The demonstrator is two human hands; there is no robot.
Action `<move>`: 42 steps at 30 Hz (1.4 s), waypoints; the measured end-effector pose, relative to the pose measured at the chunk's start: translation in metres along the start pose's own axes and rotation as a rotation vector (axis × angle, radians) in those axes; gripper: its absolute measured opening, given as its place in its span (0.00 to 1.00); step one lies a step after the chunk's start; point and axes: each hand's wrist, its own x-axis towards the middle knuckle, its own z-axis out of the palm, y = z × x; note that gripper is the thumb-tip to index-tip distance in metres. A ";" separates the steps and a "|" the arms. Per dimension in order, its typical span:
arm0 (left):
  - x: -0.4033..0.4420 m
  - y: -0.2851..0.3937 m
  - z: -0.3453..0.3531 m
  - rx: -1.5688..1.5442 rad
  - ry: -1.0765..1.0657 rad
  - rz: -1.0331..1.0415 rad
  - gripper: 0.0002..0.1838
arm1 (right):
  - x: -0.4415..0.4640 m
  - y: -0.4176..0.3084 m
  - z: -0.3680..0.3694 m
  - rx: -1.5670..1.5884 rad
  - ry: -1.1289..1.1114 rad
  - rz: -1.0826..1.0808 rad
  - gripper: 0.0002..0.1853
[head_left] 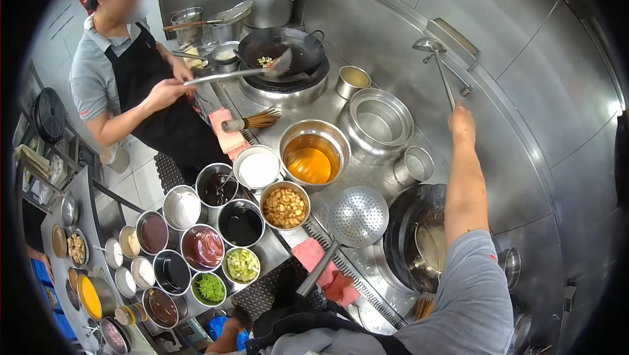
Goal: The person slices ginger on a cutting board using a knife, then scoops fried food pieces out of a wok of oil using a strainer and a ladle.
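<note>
My right hand (pixel 461 124) is closed around the handle of a long metal ladle (pixel 447 80), arm stretched forward. The ladle's bowl is up by the wall, close to a thin tap pipe (pixel 465 88); whether they touch I cannot tell. Below that arm sits a dark wok (pixel 413 237) with cloudy liquid, partly hidden by my sleeve. A perforated skimmer (pixel 358 216) lies left of the wok, its dark handle pointing toward me. My left hand (pixel 230 330) is low at the bottom edge near a blue plastic bag (pixel 216 326); its fingers are not clear.
Left, a co-worker in a black apron (pixel 160 103) holds a ladle over another wok (pixel 282 47). Between us stand a pot of orange oil (pixel 309 162), a bowl of browned cubes (pixel 285 205) and several sauce bowls. A lidless pot (pixel 380 119) and a bamboo brush (pixel 252 120) are farther back.
</note>
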 end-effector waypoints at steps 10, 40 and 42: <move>0.046 -0.006 -0.019 -0.101 -0.118 0.108 0.12 | -0.096 0.087 -0.028 -0.288 -0.094 -0.126 0.31; 0.058 0.013 -0.041 -0.111 -0.246 -0.360 0.22 | -0.163 0.152 -0.013 0.347 0.053 0.063 0.29; 0.056 0.018 -0.045 -0.197 -0.029 -0.299 0.23 | -0.213 0.162 -0.055 0.719 -0.038 0.366 0.28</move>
